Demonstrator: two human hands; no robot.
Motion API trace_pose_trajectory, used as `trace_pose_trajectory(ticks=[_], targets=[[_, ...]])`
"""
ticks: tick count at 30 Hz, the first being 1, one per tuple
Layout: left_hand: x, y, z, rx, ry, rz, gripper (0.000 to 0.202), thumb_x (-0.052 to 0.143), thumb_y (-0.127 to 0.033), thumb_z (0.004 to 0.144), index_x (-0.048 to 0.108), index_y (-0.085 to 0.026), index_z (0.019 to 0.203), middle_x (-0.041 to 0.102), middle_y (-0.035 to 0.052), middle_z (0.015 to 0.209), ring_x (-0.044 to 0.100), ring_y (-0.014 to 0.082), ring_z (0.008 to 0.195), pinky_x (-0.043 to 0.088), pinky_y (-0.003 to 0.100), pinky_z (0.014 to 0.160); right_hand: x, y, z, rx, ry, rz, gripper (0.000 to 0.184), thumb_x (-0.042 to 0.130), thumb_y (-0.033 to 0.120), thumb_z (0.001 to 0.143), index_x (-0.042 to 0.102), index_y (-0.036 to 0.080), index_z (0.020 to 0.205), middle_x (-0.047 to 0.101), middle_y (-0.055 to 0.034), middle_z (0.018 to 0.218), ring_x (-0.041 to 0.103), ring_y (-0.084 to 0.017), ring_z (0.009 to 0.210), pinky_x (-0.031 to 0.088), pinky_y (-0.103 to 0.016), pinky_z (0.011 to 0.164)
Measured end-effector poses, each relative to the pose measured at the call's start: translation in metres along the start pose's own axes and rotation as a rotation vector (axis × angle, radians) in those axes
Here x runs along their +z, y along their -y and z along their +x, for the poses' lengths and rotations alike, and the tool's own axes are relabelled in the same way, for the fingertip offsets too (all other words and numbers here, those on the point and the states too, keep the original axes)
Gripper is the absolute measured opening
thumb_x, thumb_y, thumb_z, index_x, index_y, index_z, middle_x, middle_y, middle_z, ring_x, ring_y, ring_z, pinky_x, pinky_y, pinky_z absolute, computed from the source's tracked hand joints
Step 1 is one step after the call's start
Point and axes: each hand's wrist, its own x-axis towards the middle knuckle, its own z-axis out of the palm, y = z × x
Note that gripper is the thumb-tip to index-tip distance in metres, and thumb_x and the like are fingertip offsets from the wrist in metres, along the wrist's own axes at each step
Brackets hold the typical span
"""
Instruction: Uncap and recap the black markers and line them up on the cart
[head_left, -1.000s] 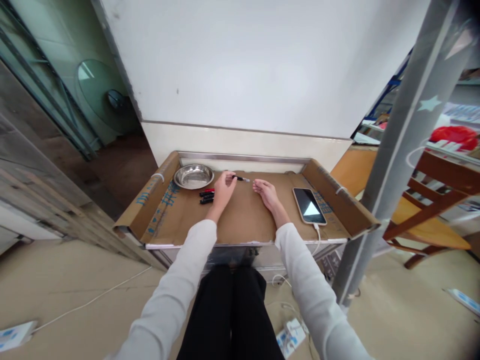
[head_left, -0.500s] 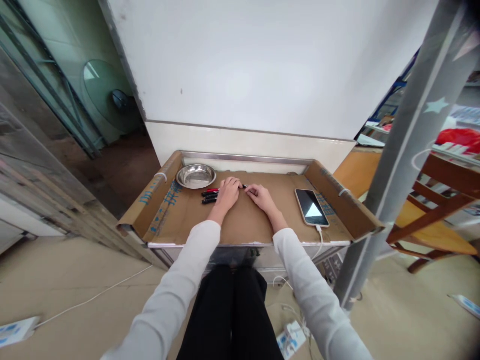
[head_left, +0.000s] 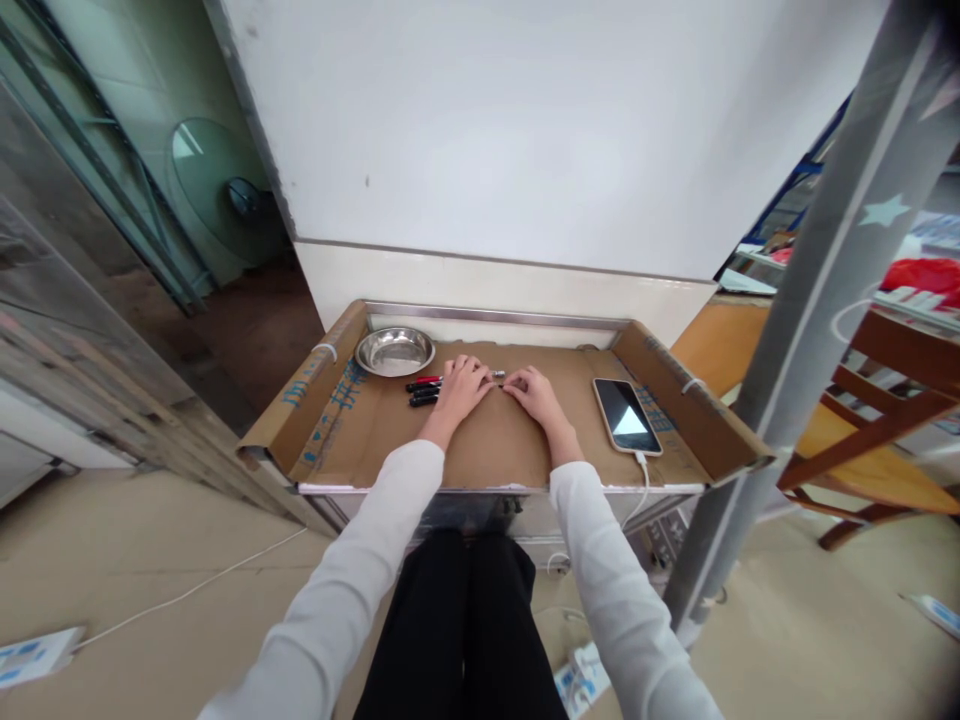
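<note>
My left hand [head_left: 465, 386] lies over a small bunch of pens, its fingers bent down around them. A red pen [head_left: 426, 380] and black pens [head_left: 424, 397] stick out on its left side; their middles are hidden under the hand. Light-coloured pen ends [head_left: 499, 373] show just past its fingertips. Close by on the right, my right hand [head_left: 534, 393] is closed in a pinch at the pen ends, thumb and fingertip together, almost touching my left fingers. What sits in that pinch is too small to make out.
Brown cardboard [head_left: 495, 445] with raised sides lines the table. A shallow steel bowl [head_left: 395, 352] stands at the back left. On the right lies a phone [head_left: 628, 417] with a white charging cable [head_left: 643, 478]. A grey post [head_left: 795, 330] and a wooden chair [head_left: 862, 440] are beyond.
My right hand has shifted slightly right, still pinched. Light-coloured pen ends now show more clearly between the hands. My left hand stays over the pens, and the view has moved a little.
</note>
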Motion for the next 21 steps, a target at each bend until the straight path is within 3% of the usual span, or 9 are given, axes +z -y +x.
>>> trace_pose_trajectory(ticks=[11, 16, 21], targets=[[0.0, -0.001, 0.003, -0.189, -0.01, 0.099, 0.014, 0.048, -0.023, 0.088, 0.06, -0.021, 0.094, 0.058, 0.0094, 0.099, 0.046, 0.0259, 0.097, 0.032, 0.04, 0.082, 0.017, 0.008, 0.012, -0.105, -0.002, -0.031, 0.02, 0.045, 0.01, 0.082, 0.061, 0.019, 0.089, 0.059, -0.0047, 0.089, 0.056, -0.016, 0.081, 0.045, -0.029, 0.078], [-0.001, -0.001, 0.001, -0.155, -0.017, 0.068, 0.017, 0.046, -0.023, 0.088, 0.061, -0.023, 0.096, 0.057, 0.0095, 0.103, 0.045, 0.0257, 0.099, 0.031, 0.04, 0.083, 0.017, 0.014, 0.013, -0.122, 0.004, -0.269, 0.025, 0.045, 0.014, 0.085, 0.062, 0.02, 0.103, 0.058, -0.009, 0.106, 0.051, -0.021, 0.098, 0.04, -0.035, 0.089], [-0.001, -0.002, 0.0, -0.12, -0.009, 0.065, 0.017, 0.047, -0.027, 0.088, 0.063, -0.023, 0.092, 0.056, 0.0095, 0.105, 0.044, 0.0258, 0.101, 0.031, 0.04, 0.084, 0.013, 0.017, 0.011, -0.061, 0.058, -0.399, 0.029, 0.043, 0.019, 0.088, 0.061, 0.022, 0.112, 0.06, -0.008, 0.11, 0.049, -0.023, 0.1, 0.038, -0.035, 0.086]])
